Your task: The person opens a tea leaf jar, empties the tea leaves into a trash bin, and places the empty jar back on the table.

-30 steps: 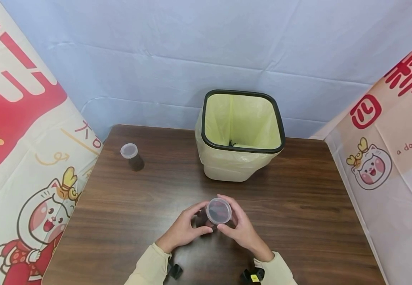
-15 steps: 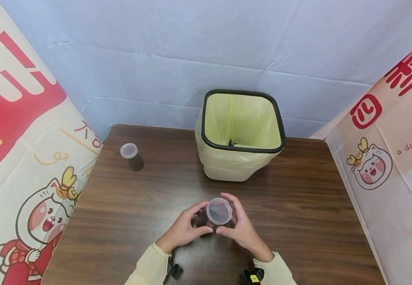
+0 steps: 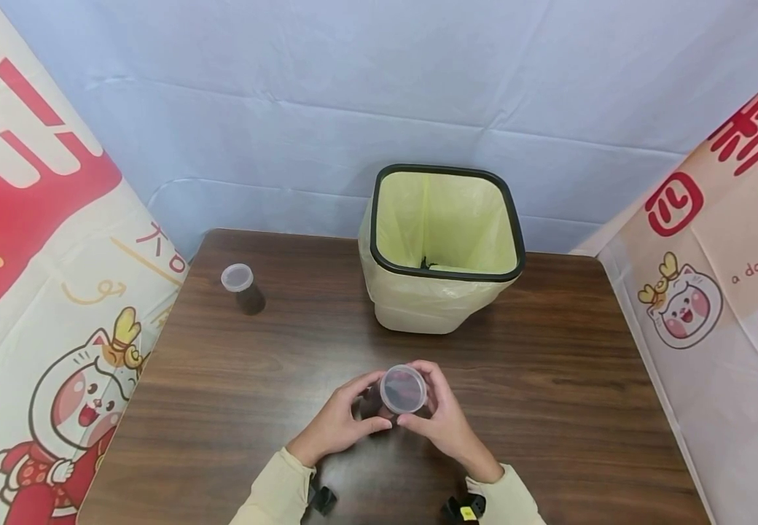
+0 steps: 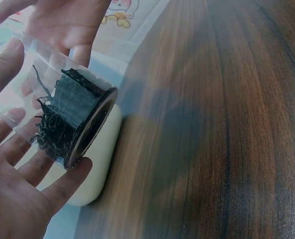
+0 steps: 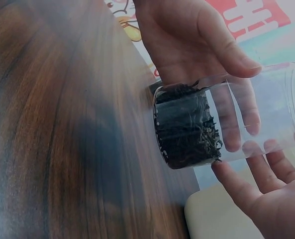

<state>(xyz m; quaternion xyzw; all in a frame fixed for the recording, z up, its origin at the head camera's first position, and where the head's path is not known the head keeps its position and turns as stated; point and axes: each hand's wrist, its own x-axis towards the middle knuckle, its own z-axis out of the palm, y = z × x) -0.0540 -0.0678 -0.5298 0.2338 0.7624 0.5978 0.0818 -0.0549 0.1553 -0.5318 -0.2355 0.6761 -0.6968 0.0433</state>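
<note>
- a clear plastic jar (image 5: 207, 119) is held between 2 bare hands over the near part of a brown wood-grain table (image 3: 549, 408); its underside shows in the left wrist view.
- dark, dried, twisted shreds (image 5: 182, 130), much like loose tea, fill its bottom part; the wall above them is see-through.
- a translucent lid (image 3: 403, 389) caps the jar and faces up toward the head camera.
- the left hand (image 3: 341, 421) is part open, its thumb and fingers curved around the left side of the jar, gripping it.
- the right hand (image 3: 444, 415) mirrors it, part open, holding the right side with its thumb on the near side and fingers on the far side.
- both arms wear cream sleeves (image 3: 272, 488), with a small black device (image 3: 323, 499) near each wrist.
- a 2nd lidded jar (image 3: 245, 290), dark inside, stands upright toward the table's far left corner, well apart from the hands.
- a square-mouthed bin (image 3: 412, 317) with a black rim (image 3: 447, 276) and a pale yellow liner (image 3: 467, 219) stands beyond the hands, by a light blue cloth (image 3: 274, 146).
- printed banners with cartoon cats (image 3: 684, 310) flank the table on both sides.
</note>
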